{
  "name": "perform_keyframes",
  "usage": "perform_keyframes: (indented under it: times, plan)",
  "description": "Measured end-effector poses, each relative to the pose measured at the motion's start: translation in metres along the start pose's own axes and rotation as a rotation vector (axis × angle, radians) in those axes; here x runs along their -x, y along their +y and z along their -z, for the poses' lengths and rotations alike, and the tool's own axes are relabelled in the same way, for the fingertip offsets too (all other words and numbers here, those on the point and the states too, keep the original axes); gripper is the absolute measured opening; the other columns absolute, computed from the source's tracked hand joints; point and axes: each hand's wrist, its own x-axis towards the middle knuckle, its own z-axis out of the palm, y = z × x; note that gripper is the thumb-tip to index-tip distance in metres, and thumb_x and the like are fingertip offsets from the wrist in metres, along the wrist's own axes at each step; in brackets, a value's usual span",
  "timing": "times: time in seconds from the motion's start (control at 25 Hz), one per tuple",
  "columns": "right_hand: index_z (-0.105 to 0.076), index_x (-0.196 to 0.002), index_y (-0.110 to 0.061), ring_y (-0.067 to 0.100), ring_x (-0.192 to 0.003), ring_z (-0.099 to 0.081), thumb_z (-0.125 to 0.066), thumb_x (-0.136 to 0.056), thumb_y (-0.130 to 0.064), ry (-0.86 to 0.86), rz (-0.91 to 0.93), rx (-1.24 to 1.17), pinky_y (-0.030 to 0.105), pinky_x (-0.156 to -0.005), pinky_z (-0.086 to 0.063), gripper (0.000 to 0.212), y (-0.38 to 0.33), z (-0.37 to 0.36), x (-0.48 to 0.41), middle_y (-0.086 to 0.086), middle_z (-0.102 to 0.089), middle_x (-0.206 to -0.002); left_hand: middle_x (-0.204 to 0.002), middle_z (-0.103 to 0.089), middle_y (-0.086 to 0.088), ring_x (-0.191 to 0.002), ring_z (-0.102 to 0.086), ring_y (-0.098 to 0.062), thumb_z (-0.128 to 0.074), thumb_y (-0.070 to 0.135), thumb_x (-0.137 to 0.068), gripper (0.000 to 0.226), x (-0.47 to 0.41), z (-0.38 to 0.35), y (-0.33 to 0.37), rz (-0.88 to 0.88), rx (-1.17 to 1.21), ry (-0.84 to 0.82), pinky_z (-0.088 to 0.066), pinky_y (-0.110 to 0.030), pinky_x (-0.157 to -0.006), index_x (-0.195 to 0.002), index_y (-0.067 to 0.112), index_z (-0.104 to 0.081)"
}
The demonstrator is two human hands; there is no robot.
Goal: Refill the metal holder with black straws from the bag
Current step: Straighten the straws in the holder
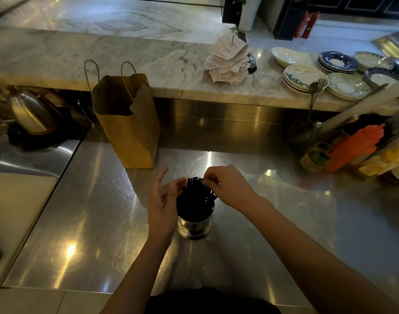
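A round metal holder [195, 225] stands on the steel counter in front of me, packed with black straws [195, 191] that stick up and lean away from me. My right hand [228, 185] pinches the tops of the straws from the right. My left hand [163, 200] is beside the bunch on the left, fingers loosely spread, fingertips touching the straws. A brown paper bag [130, 132] with twine handles stands open behind and to the left; its inside is dark.
A steel kettle [32, 113] sits at far left. Orange and yellow bottles [357, 147] and a small jar crowd the right. Stacked plates [305, 77] and a spike of receipts [228, 58] lie on the marble ledge behind.
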Motion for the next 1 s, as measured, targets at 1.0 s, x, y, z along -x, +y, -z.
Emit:
perform_keyframes:
  times: [1.0]
  plan:
    - [-0.068,-0.104,-0.01,-0.005,-0.079,-0.064,-0.06,-0.093,-0.01,0.726,-0.087,-0.383,0.011,-0.075,-0.052,0.014,0.034,0.096,0.034,-0.004,-0.066,-0.087,-0.124,-0.062,0.005,-0.117,-0.057,-0.01,-0.055,0.021,-0.097,0.024,-0.001,0.004,0.011,-0.044,-0.191,0.014,-0.047,-0.039,-0.105,-0.12,0.03,-0.056]
